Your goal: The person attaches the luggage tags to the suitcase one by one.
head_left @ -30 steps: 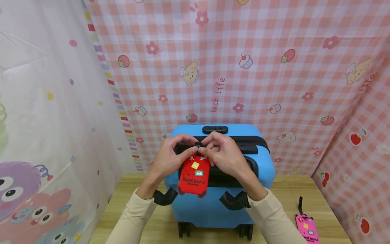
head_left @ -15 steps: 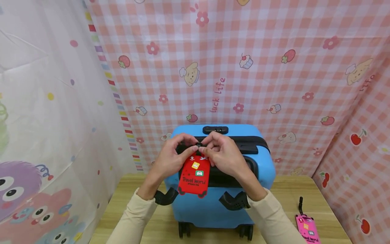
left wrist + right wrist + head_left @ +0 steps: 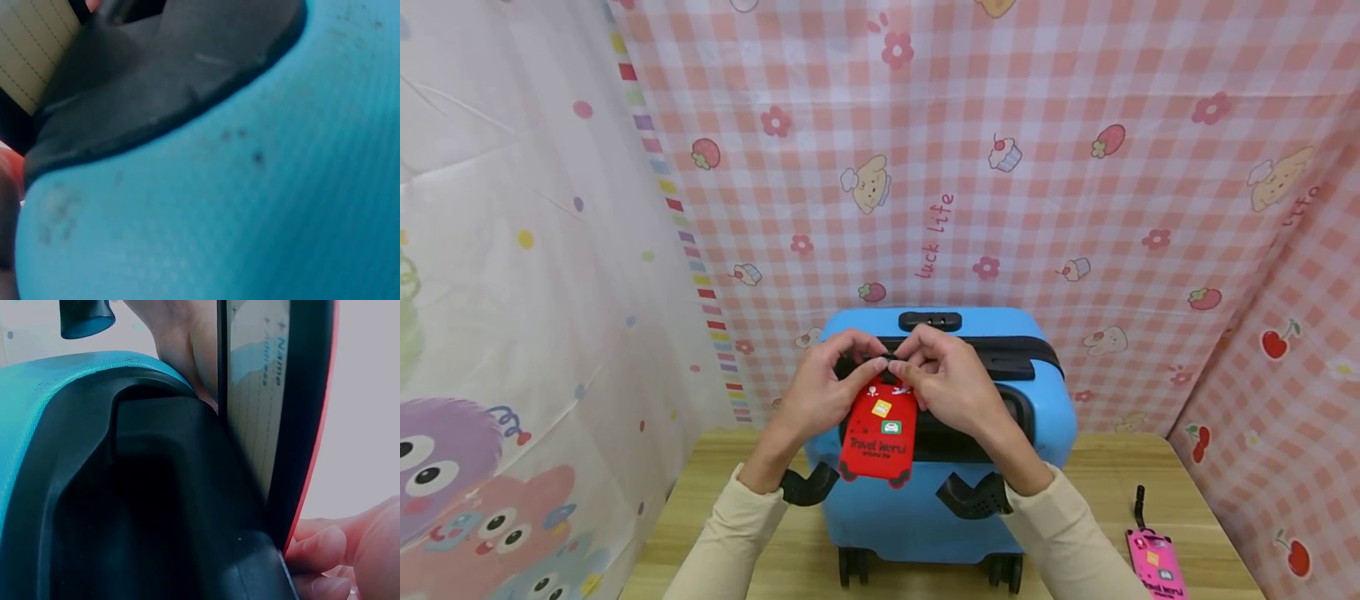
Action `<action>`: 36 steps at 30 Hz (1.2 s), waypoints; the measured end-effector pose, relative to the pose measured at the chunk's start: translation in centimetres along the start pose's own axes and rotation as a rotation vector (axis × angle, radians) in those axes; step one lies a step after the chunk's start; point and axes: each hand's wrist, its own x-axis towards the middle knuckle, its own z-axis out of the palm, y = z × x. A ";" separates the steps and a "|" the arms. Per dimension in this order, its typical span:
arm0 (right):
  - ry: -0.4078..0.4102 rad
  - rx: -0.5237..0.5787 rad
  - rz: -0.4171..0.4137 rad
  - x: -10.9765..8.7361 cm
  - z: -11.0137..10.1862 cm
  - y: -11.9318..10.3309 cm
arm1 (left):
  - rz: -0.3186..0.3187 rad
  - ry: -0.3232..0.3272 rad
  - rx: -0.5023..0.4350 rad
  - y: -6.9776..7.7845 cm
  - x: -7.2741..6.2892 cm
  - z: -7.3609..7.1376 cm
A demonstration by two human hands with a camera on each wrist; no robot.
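A red suitcase-shaped luggage tag (image 3: 877, 446) hangs in front of the handle of an upright blue suitcase (image 3: 925, 508). Its black strap is mostly hidden by fingers. My left hand (image 3: 829, 385) pinches that strap between thumb and forefinger. From the other side, my right hand (image 3: 953, 385) pinches the strap too, the fingertips of both hands nearly meeting. In the right wrist view the tag's name card (image 3: 256, 425) faces the black suitcase handle (image 3: 162, 419), with right-hand fingers (image 3: 322, 547) by its lower edge. The left wrist view shows mostly blue shell (image 3: 281, 187).
A pink luggage tag (image 3: 1156, 562) with a black strap lies on the wooden table (image 3: 1120, 462) at right. Behind the suitcase hangs a pink checked curtain (image 3: 1037, 208). A white patterned curtain (image 3: 550, 292) borders the left side.
The black strap piece between my fingertips has sunk slightly and shows less above the thumbs. Both hands and the red luggage tag stay almost in place.
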 end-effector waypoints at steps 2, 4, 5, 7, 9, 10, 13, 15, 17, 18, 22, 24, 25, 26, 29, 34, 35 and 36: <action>0.002 -0.003 -0.005 0.0 0.0 0.0 | -0.002 0.000 0.003 0.0 0.0 0.0; 0.003 -0.006 -0.011 0.0 0.0 0.0 | -0.004 0.001 0.003 0.0 0.0 0.0; 0.004 -0.007 -0.013 0.0 0.0 0.0 | -0.004 0.002 0.004 0.0 0.0 0.0; 0.005 -0.011 -0.020 0.0 0.0 0.0 | -0.005 0.006 0.006 0.0 0.0 0.1; 0.008 -0.014 -0.024 0.0 0.1 0.0 | -0.008 0.010 0.008 0.1 0.0 0.1; 0.009 -0.016 -0.024 0.0 0.1 0.0 | -0.010 0.012 0.008 0.1 0.0 0.1; 0.016 -0.024 -0.026 0.1 0.1 0.0 | -0.018 0.018 0.006 0.1 0.0 0.2; 0.022 -0.027 -0.024 0.1 0.1 0.0 | -0.021 0.020 0.001 0.0 0.1 0.2; 0.026 -0.028 -0.023 0.1 0.2 0.1 | -0.022 0.023 -0.002 0.0 0.1 0.2; 0.026 -0.027 -0.023 0.1 0.2 0.1 | -0.023 0.023 -0.004 0.0 0.1 0.2; 0.026 -0.024 -0.023 0.1 0.2 0.1 | -0.028 0.026 -0.013 0.0 0.0 0.1; 0.025 -0.023 -0.021 0.1 0.1 0.1 | -0.027 0.027 -0.020 0.0 0.0 0.1; 0.024 -0.022 -0.019 0.1 0.1 0.1 | -0.025 0.029 -0.024 0.0 0.0 0.1; 0.023 -0.021 -0.018 0.1 0.1 0.1 | -0.024 0.030 -0.027 0.0 0.0 0.1; 0.021 -0.018 -0.015 0.1 0.1 0.1 | -0.013 0.031 -0.034 0.0 0.1 0.1; 0.021 -0.013 -0.015 0.1 0.1 0.1 | 0.035 0.038 0.000 0.0 0.1 0.1; 0.021 -0.013 -0.016 0.1 0.1 0.1 | 0.056 0.042 0.018 -0.1 0.0 0.0; 0.021 -0.013 -0.016 0.1 0.1 0.1 | 0.079 0.049 0.038 -0.2 0.0 0.0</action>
